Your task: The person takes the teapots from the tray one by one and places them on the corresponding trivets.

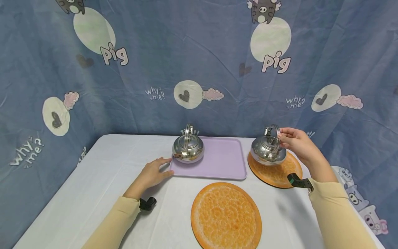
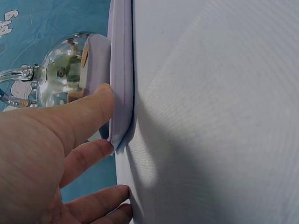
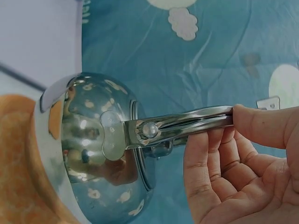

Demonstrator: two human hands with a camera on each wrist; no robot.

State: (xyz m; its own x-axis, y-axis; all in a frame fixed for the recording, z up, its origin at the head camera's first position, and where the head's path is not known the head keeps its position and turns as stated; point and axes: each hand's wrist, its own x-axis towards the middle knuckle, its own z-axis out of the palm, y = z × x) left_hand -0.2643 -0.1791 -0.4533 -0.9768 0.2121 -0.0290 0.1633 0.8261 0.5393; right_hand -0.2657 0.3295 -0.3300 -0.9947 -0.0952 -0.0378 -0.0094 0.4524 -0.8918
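My right hand (image 1: 296,141) pinches the arched metal handle (image 3: 187,122) of a shiny steel teapot (image 1: 268,152) between thumb and fingers. That teapot is over the far left part of a round orange placemat (image 1: 289,173); whether its base touches the mat I cannot tell. A second steel teapot (image 1: 188,148) stands on the left end of a lilac tray (image 1: 222,157). At the tray's near left corner, my left hand (image 1: 153,173) touches the rim with its thumb and index finger, the fingers spread and mostly straight. Its other fingers lie beside the tray, close to the white cloth.
Nearer to me, another round orange placemat (image 1: 227,216) lies on the white table (image 1: 93,193). Blue printed fabric (image 1: 199,58) hangs close behind the table's back edge. Dark wrist straps (image 1: 300,180) sit on both arms.
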